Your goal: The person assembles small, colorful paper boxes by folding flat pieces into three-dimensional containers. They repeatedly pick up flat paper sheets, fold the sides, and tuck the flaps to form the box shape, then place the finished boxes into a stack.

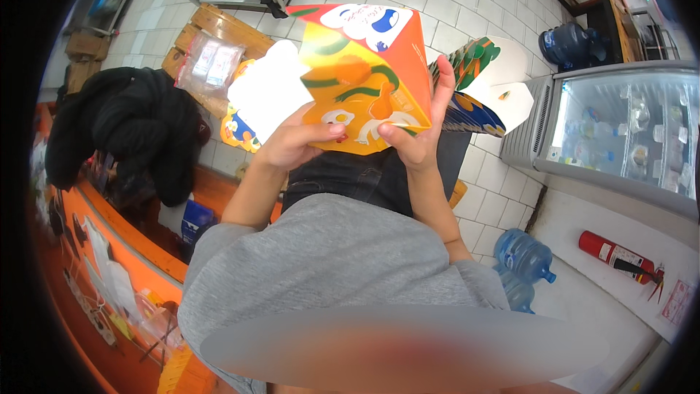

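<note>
A yellow and orange paper food carton (pixel 364 58) with printed cartoon food is held up in front of my lap. My left hand (pixel 292 140) grips its lower left corner, thumb across the front and the other fingers mostly hidden behind. On the lower right corner my right hand (pixel 419 144) presses with its thumb, while a finger reaches up along the right side. Nested unfilled cartons (pixel 467 113) with green and blue prints lie just right of the right hand, their white insides showing. To the left, beyond my left hand, lie more printed cartons (pixel 240 131) with a bright white surface.
A wooden stool (pixel 240 25) bears a clear plastic pack (pixel 211 62). A black jacket (pixel 124 124) hangs over the orange counter (pixel 138 237) at left. On the right stand a glass-front fridge (pixel 620 128), blue water jugs (pixel 523 255) and a red fire extinguisher (pixel 616 255).
</note>
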